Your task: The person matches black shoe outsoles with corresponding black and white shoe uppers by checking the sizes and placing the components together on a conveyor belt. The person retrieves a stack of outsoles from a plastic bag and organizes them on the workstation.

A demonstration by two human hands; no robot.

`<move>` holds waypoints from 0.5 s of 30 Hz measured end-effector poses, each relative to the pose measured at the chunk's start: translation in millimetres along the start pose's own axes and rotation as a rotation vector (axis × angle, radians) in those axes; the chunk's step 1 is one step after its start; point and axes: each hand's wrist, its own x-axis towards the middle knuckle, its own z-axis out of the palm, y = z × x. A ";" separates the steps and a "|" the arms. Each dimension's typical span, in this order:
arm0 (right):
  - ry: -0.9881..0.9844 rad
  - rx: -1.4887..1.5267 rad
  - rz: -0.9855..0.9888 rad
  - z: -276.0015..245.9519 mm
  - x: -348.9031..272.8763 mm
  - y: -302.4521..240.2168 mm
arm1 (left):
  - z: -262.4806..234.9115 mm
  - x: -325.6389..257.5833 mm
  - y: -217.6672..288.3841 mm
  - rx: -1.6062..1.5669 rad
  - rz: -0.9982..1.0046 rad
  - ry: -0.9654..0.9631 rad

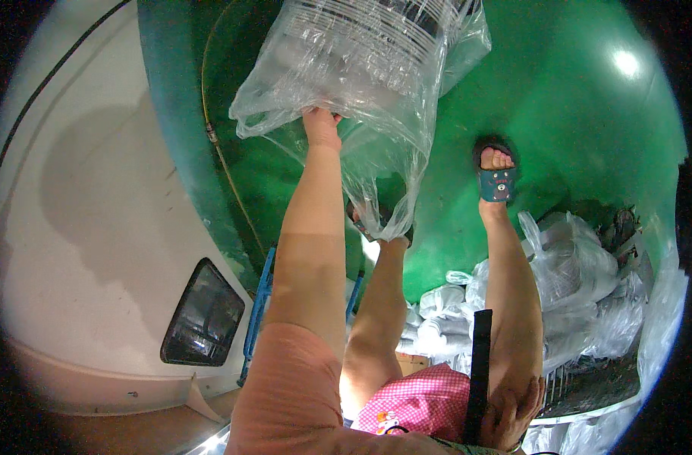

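My left arm reaches forward, and my left hand (322, 127) closes on the near side of a large clear plastic bag (316, 83). The film partly covers its fingers. Inside the bag's far part is a tight stack of thin, pale, ridged pieces (361, 30) with something dark beside it; I cannot make out their kind. The loose near end of the bag hangs down in a twist toward my left foot. At the lower right, my right hand (513, 417) lies on my right leg with its fingers stretched out and nothing visible in it.
Several clear bags (566, 265) of pale and dark goods are heaped beside my right leg. The floor (574, 114) is green and shiny. A thin hose (228, 171) runs along it at left, near a pale wall (95, 227) and a blue metal frame (259, 311).
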 end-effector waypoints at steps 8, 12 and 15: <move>-0.003 0.004 -0.006 -2.6 2.4 -2.3 | -15.7 12.8 -25.7 0.002 0.094 0.055; -0.005 -0.007 -0.020 -2.0 4.5 -2.2 | -7.4 23.8 -36.0 -0.041 0.422 0.016; -0.002 -0.014 -0.022 0.2 6.4 -3.9 | -4.5 9.5 -24.5 0.055 0.395 0.102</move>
